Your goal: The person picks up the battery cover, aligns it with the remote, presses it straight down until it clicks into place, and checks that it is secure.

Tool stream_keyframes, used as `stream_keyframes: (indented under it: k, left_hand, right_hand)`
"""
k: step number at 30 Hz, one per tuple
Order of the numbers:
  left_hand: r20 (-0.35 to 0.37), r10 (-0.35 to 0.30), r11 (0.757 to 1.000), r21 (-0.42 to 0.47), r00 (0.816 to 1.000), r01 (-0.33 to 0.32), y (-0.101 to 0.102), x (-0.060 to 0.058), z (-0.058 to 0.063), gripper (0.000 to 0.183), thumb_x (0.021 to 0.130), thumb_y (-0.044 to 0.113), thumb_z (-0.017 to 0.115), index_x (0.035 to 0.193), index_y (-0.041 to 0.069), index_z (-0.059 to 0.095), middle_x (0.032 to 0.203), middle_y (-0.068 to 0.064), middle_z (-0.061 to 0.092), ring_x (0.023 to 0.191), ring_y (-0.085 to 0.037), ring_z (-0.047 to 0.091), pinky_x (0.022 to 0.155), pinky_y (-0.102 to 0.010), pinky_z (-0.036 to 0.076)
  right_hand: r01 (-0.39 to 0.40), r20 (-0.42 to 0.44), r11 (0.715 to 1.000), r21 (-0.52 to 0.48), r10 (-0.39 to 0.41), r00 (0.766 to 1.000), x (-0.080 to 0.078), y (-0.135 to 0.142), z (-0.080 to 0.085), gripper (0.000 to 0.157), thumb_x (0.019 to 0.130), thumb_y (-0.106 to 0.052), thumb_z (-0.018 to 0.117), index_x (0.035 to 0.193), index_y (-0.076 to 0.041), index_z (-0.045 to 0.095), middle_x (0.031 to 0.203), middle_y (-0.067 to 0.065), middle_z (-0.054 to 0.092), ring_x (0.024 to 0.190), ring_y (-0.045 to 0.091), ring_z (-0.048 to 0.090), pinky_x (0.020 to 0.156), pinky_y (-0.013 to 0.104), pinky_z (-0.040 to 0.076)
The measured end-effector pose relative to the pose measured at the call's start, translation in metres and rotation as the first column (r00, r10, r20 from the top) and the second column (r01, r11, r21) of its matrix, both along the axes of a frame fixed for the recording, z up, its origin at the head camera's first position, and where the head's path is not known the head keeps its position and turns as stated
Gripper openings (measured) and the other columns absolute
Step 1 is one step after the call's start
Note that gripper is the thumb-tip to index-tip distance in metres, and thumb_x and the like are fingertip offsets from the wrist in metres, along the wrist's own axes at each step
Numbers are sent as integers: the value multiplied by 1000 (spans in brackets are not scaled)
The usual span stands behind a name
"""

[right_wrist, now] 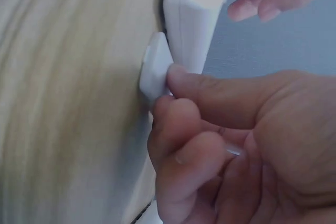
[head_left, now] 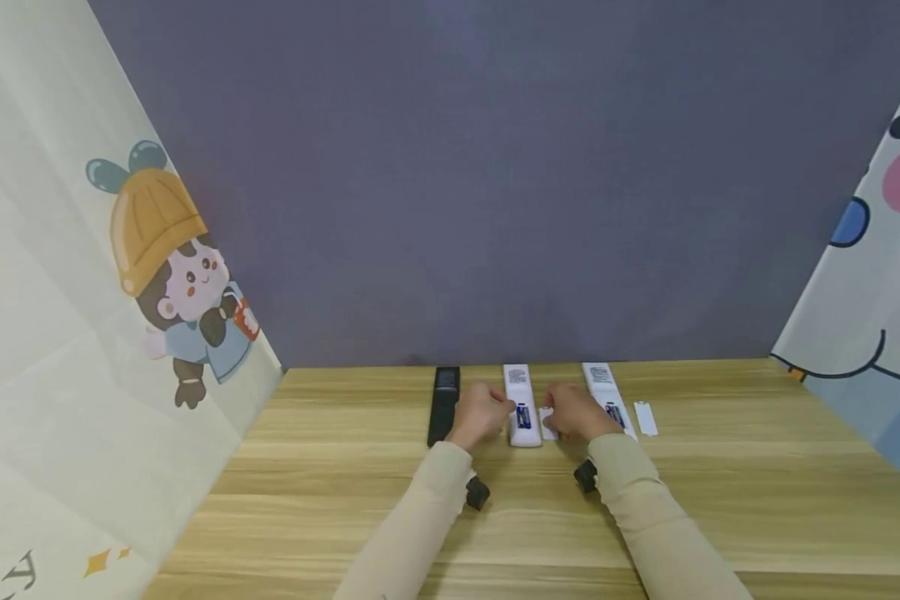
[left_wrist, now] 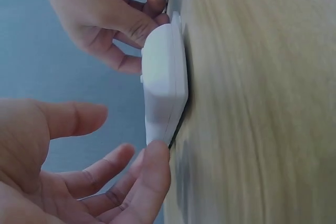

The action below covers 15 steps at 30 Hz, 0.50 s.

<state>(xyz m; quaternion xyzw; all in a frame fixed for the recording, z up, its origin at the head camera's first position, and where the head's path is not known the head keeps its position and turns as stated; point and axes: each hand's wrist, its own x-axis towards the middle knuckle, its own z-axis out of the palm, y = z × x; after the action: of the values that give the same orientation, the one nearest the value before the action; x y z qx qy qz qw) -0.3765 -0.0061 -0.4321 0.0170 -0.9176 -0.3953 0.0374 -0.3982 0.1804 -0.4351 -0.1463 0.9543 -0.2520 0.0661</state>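
Note:
A white remote control (head_left: 520, 392) lies back up in the middle, its compartment uncovered with blue batteries (head_left: 523, 417) inside. My left hand (head_left: 482, 412) is at its left side. In the left wrist view, the fingers (left_wrist: 152, 174) touch the side of the remote, with thumb and fingers spread apart. My right hand (head_left: 576, 411) is just to the right of that remote. Its thumb and index finger pinch the edge of a white battery cover (right_wrist: 156, 69), which stands close beside the remote, low over the table.
Left of my left hand lies a black remote (head_left: 442, 408). To the right is another white remote (head_left: 602, 385) with blue batteries showing, partly behind my right hand. A loose white battery cover (head_left: 646, 418) lies beyond it. A grey panel (head_left: 495, 183) rises behind the wooden table (head_left: 525, 533).

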Motion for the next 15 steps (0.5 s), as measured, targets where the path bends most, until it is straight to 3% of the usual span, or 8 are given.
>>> stream_keyframes:
  k: [4, 8, 12, 15]
  left_hand:
    - [29, -8, 999, 36, 1000, 7, 6, -1, -3, 17, 89, 27, 76, 92, 10, 74, 77, 0, 70, 61, -12, 61, 55, -24, 45]
    - [25, -9, 999, 42, 1000, 7, 12, -5, -6, 19, 90, 25, 75, 83, 8, 71, 60, 1, 63, 50, -10, 56, 47, -22, 41]
    - [23, 39, 999, 22, 999, -39, 20, -10, -8, 28, 89, 28, 75, 69, 12, 64, 54, 3, 57, 46, -12, 52, 43, -24, 38]
    - [15, 89, 996, 12, 996, -90, 25, -15, -7, 29, 87, 29, 77, 68, 12, 62, 58, 1, 59, 48, -14, 53, 43, -26, 38]
  right_hand:
    - [13, 15, 1000, -3, -13, 1000, 0, 0, -1, 10, 86, -1, 70, 91, -3, 62, 59, 3, 59, 49, 13, 55, 50, 26, 44]
    - [6, -3, 1000, 8, -6, 1000, 2, -1, 1, 9, 85, 0, 69, 87, -4, 61, 58, 2, 57, 51, 14, 55, 54, 27, 44]
    - [2, -24, 999, 43, -1, 1000, 4, -1, 2, 8, 84, -1, 68, 87, -4, 62, 57, 2, 58, 53, 15, 56, 60, 28, 45]
    - [11, -23, 999, 53, -10, 1000, 4, -1, 2, 8, 85, -2, 69, 91, -3, 64, 63, 4, 61, 56, 17, 58, 63, 30, 47]
